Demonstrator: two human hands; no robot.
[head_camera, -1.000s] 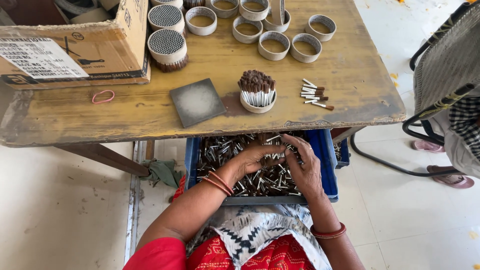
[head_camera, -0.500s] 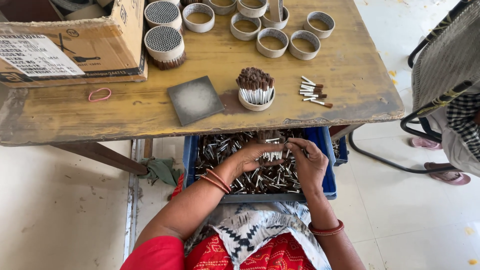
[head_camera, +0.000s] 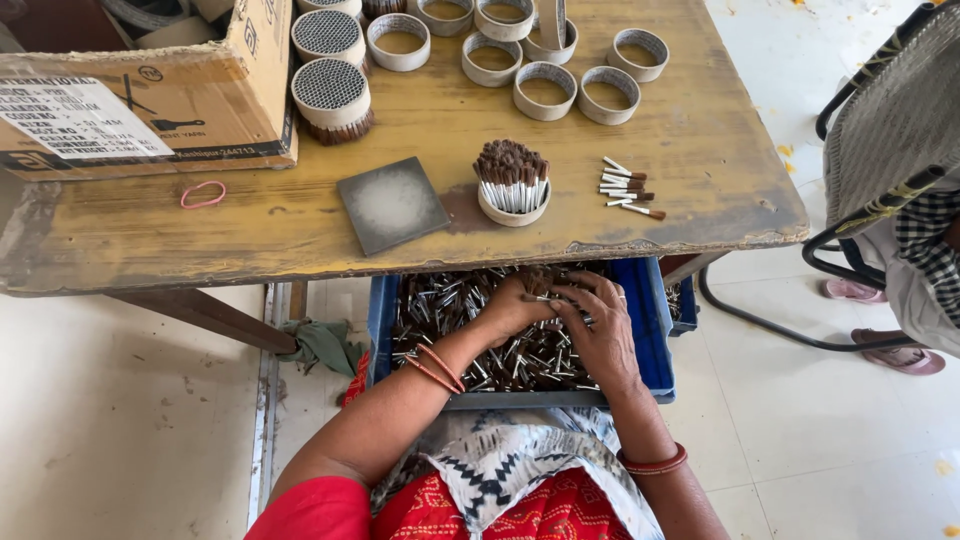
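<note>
Sticks (head_camera: 520, 345), small, pale w/ dark tips, fill a blue crate (head_camera: 655, 330) on the person's lap, just below the table (head_camera: 250, 225) edge. Both hands are in the pile: left hand (head_camera: 515, 305) curled, fingers closed on a bunch of sticks; right hand (head_camera: 600, 325) cupped over the heap beside it, fingers bent (whether it grips any, can't tell). On the table: a ring holder (head_camera: 512, 205) packed w/ upright sticks, loose sticks (head_camera: 625, 187) next to it, a grey square tile (head_camera: 392, 203), empty rings (head_camera: 545, 88), a cardboard box (head_camera: 150, 90).
</note>
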